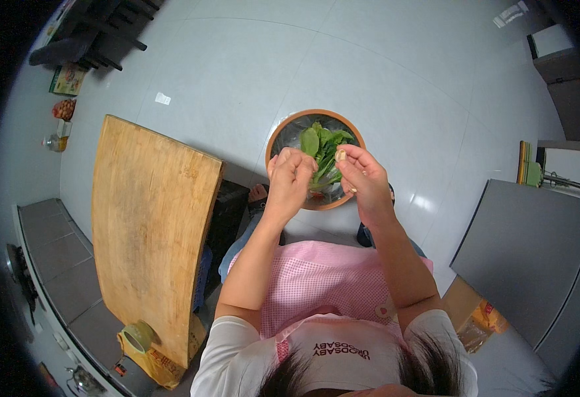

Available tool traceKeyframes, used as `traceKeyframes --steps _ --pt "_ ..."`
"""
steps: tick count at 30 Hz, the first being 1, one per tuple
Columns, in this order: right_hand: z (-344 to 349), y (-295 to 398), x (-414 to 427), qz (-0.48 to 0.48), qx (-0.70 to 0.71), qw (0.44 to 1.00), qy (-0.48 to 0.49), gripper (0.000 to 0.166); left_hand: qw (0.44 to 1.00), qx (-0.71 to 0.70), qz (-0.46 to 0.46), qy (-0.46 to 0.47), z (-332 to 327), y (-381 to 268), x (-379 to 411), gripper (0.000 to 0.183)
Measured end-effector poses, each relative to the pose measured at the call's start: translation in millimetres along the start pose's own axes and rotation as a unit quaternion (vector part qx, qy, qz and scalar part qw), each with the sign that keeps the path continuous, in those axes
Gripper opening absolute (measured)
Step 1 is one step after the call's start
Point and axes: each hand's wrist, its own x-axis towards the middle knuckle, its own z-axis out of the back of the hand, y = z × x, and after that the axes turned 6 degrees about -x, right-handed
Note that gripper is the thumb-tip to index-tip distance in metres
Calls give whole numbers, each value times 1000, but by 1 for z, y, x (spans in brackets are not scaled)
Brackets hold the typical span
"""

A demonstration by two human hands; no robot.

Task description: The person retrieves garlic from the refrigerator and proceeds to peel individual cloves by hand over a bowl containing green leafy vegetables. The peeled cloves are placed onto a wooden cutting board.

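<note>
An orange-rimmed bin [359, 130] with a clear plastic liner stands on the floor before me, and leafy greens [325, 144] lie in it. Above its left side is my left hand [292, 173], fingers curled in; whether something is held in them is hidden. My right hand [364, 181] is over the bin's right side, pinching a small pale piece, perhaps a garlic clove [340, 155], between thumb and fingertips. More small pale bits show against its curled fingers. The two hands are apart, with the greens showing between them.
A wooden board or tabletop [156, 218] stands at my left, with a green jar [139, 336] at its near end. To the right is a grey cabinet-like surface [528, 253], with a cardboard box [461, 302] beside it. Dark chairs [96, 44] stand far left.
</note>
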Motion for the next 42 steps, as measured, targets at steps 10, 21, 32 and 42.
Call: traceKeyframes --steps 10,21,32,42 --pt "1 -2 0 11 -8 1000 9 29 990 123 -64 -21 -1 7 -1 11" --pt "2 -4 1 18 -8 1000 12 28 985 148 -72 -41 -2 4 -2 8" --pt "4 -4 2 14 -2 1000 12 26 979 187 -80 -34 -4 5 -3 13" --pt "2 -4 2 8 3 1000 8 26 981 170 -85 -29 -2 0 -4 5"
